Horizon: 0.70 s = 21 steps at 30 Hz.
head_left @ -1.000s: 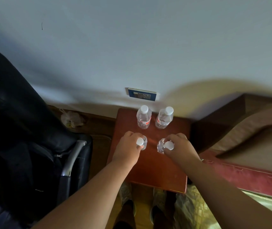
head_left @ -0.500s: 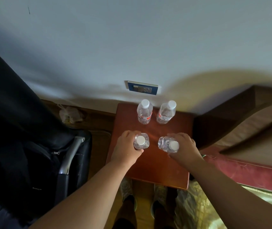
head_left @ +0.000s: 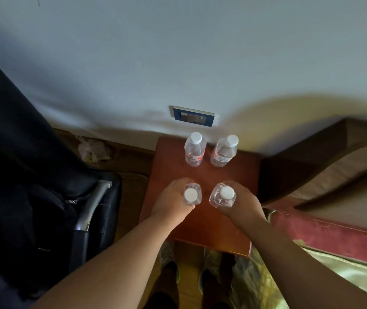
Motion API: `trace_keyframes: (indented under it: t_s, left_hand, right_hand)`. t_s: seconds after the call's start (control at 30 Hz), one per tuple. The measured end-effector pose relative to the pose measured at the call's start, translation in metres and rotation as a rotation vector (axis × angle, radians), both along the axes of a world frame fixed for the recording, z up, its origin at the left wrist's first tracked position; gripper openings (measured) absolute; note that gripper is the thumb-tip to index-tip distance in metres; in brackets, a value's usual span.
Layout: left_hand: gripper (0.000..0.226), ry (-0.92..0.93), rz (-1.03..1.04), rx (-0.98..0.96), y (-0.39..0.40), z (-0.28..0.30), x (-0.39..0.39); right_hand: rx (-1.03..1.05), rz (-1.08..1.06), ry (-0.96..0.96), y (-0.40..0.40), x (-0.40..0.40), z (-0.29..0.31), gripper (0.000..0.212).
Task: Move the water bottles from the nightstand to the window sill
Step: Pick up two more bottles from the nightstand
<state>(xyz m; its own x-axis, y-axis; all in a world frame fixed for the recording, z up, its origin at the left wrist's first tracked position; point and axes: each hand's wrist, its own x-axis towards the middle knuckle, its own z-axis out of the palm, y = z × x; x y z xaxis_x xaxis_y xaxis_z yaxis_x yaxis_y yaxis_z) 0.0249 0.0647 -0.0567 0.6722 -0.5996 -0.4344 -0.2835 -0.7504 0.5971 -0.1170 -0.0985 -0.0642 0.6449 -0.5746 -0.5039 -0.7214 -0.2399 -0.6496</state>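
At about nine o'clock from the reddish-brown wooden nightstand point(head_left: 202, 224) stands a black padded armchair with a chrome arm support point(head_left: 93, 210), and a crumpled pale plastic bag point(head_left: 93, 149) lies on the floor at ten o'clock. On the bench the left hand point(head_left: 171, 201) wraps its fingers point(head_left: 181, 182) around the shoulder of a clear plastic water bottle with a white screw cap point(head_left: 191, 195); just beside it, at three o'clock, the right hand point(head_left: 243, 202) curls its fingers round a second clear capped bottle point(head_left: 223, 196) in the same way. Whether either bottle is off the wood cannot be told from above. Two more clear bottles with white caps and red-printed labels point(head_left: 194, 150) point(head_left: 224, 151) stand upright at twelve o'clock, near the wall under a blue-framed wall socket point(head_left: 193, 115). A bed with a red-edged cover point(head_left: 325, 233) lies at three o'clock. The bottles look full, so probably moderately heavy for one hand; thin walls would likely dent under a hard squeeze and may be slick, so a grip round the body just below the shoulder seems safer than the cap. No window sill is in view.
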Motion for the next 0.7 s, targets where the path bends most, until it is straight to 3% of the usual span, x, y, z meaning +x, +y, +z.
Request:
trace_keyframes:
  t_s: [0.1,0.23,0.4,0.57,0.7]
  left_hand:
    - [0.051,-0.062,-0.013,-0.110,0.012,0.020,-0.004]
    - [0.063,-0.007,0.048,-0.218,0.031,0.063,-0.009]
    - [0.078,-0.109,0.111,-0.408,0.040,0.152,-0.016]
    - [0.060,-0.209,0.146,-0.497,0.047,0.249,-0.022]
    - [0.059,-0.317,0.156,-0.537,0.057,0.316,-0.036]
  right_hand:
    - [-0.014,-0.016,-0.045,0.007,-0.001,0.022,0.050]
    - [-0.039,-0.026,-0.148,0.010,-0.004,0.074,0.055]
    - [-0.088,-0.032,-0.258,0.010,-0.007,0.163,0.061]
    - [-0.167,-0.038,-0.343,0.017,-0.014,0.251,0.065]
    - [-0.232,-0.022,-0.432,0.023,-0.024,0.317,0.068]
